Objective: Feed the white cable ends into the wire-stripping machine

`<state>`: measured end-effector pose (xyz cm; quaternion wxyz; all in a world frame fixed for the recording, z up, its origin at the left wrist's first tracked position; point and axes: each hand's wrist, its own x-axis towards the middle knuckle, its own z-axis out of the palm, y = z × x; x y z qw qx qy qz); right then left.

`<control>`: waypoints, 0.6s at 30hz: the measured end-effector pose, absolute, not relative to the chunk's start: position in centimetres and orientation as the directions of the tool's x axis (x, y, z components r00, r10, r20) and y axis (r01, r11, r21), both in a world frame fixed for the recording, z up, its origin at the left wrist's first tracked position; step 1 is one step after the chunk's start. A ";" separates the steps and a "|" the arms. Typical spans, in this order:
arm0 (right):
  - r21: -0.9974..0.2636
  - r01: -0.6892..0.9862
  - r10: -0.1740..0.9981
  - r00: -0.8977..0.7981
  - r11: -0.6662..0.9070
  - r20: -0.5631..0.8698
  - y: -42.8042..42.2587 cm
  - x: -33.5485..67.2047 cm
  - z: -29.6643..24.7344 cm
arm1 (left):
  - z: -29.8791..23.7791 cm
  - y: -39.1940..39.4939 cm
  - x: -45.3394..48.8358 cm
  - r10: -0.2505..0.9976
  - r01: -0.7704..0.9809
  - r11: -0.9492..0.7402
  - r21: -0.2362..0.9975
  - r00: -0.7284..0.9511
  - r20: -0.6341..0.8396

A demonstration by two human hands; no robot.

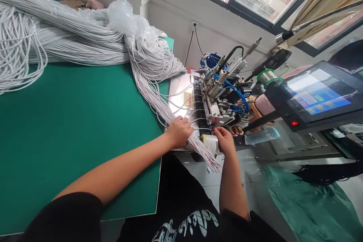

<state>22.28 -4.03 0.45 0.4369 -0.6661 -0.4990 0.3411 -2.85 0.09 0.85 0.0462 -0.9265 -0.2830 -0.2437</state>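
Note:
My left hand (179, 132) is closed over a thick bundle of white cables (164, 109), just left of the machine. Below that hand the bundle's loose ends (210, 160) fan out, with reddish tips. One white cable runs from near my left fingers across the black rail (200, 107) toward my right hand (225, 140). My right thumb and fingers are pinched at the near end of the rail, at that cable's end; the tip itself is hidden. Several other single cables lie across the rail, leading into the wire-processing machine (214, 102) with its blue air hoses.
A green-topped table (85, 121) lies to my left, piled at the back with cable coils (85, 41) and clear plastic wrap (121, 15). On the right stand a touch screen (320, 90) on an arm and a solder wire spool (269, 78). A roll of labels or tape (210, 143) sits between my hands.

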 end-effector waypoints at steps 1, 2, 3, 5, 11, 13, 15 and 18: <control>-0.894 0.433 0.962 0.272 -0.111 0.013 -4.2 22.4 0.8 | 0.8 0.1 -2.9 0.505 0.552 -0.832 0.052 0.716 0.482; -0.860 0.499 0.960 0.276 -0.107 0.040 -4.5 22.6 1.3 | 0.8 0.1 -2.9 0.505 0.554 -0.831 0.051 0.713 0.486; -0.825 0.555 0.958 0.278 -0.106 0.064 -4.8 22.7 1.8 | 0.8 0.1 -2.9 0.505 0.555 -0.830 0.050 0.711 0.490; -0.759 0.645 0.959 0.262 -0.090 0.109 -5.5 22.9 2.8 | 0.9 0.2 -3.0 0.498 0.554 -0.831 0.045 0.707 0.502; -0.663 0.748 0.988 0.126 -0.036 0.089 -8.3 22.7 5.2 | 0.9 0.5 -3.1 0.451 0.546 -0.837 -0.004 0.694 0.561; -0.654 0.757 0.998 0.045 0.000 0.052 -9.2 22.7 5.7 | 0.8 0.6 -3.1 0.419 0.538 -0.842 -0.030 0.688 0.592; -0.653 0.756 0.999 -0.042 0.036 0.007 -10.1 22.6 6.0 | 0.7 0.7 -3.1 0.379 0.530 -0.846 -0.057 0.673 0.636; -0.640 0.764 0.990 -0.139 0.087 -0.031 -10.9 22.2 6.4 | 0.6 0.7 -3.0 0.313 0.515 -0.853 -0.086 0.636 0.706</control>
